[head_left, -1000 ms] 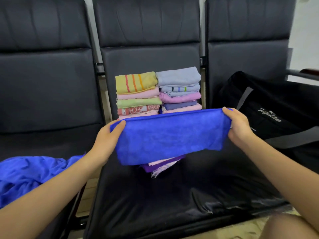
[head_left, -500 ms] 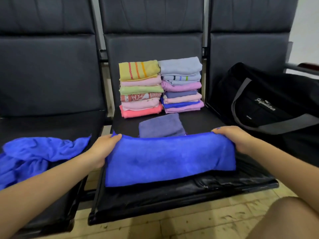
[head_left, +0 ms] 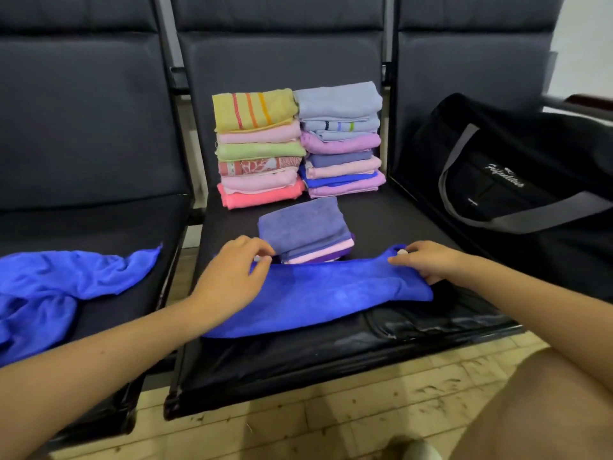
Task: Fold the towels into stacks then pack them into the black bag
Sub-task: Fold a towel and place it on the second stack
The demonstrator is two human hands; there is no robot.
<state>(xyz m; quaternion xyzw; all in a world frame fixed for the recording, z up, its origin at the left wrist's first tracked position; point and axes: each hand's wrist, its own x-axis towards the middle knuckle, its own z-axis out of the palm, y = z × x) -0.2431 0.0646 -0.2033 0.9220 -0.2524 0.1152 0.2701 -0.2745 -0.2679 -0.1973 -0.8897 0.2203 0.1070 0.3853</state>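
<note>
A folded bright blue towel (head_left: 331, 293) lies flat across the front of the middle seat (head_left: 298, 356). My left hand (head_left: 232, 277) rests on its left end with fingers loosely curled. My right hand (head_left: 428, 262) pinches its right end, fingers on top and thumb below. Just behind it sits a short stack (head_left: 305, 230) topped by a slate-blue towel. Two taller stacks stand against the seat back: one topped by a yellow striped towel (head_left: 255, 109), one by a pale blue towel (head_left: 338, 99). The black bag (head_left: 517, 180) sits on the right seat.
An unfolded blue towel (head_left: 56, 287) lies crumpled on the left seat (head_left: 99, 224). The bag's grey strap (head_left: 537, 220) drapes toward the middle seat. Tiled floor (head_left: 331, 423) shows below the seat edge, and my knee (head_left: 544, 406) is at bottom right.
The blue towel, held up in front of the stacks a second ago, has come down onto the seat front. My hands have moved onto its ends.
</note>
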